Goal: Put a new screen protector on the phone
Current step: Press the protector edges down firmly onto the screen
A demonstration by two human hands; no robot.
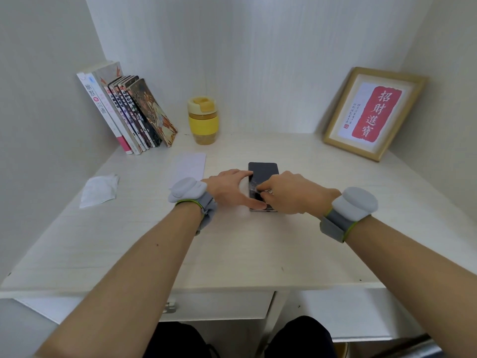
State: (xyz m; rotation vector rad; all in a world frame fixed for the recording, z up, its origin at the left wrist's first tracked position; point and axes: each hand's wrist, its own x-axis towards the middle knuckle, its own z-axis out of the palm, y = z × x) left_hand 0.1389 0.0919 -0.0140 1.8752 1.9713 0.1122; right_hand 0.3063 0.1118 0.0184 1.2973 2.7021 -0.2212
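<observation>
A dark phone (263, 170) lies flat on the pale desk (258, 241), screen up, its long side pointing away from me. My left hand (229, 188) holds its left edge, index finger along the upper side and thumb pressed at the near corner. My right hand (291, 191) is bent over the phone's lower half, its fingertips pinching something small and pale on the screen; what it is stays unclear. A white rectangular sheet or packet (189, 166) lies to the left of the phone.
A crumpled white wipe packet (99, 191) lies at the left. Leaning books (129, 112) and a yellow lidded cup (203, 120) stand at the back. A framed red print (371, 113) leans at the right wall. Walls close in both sides.
</observation>
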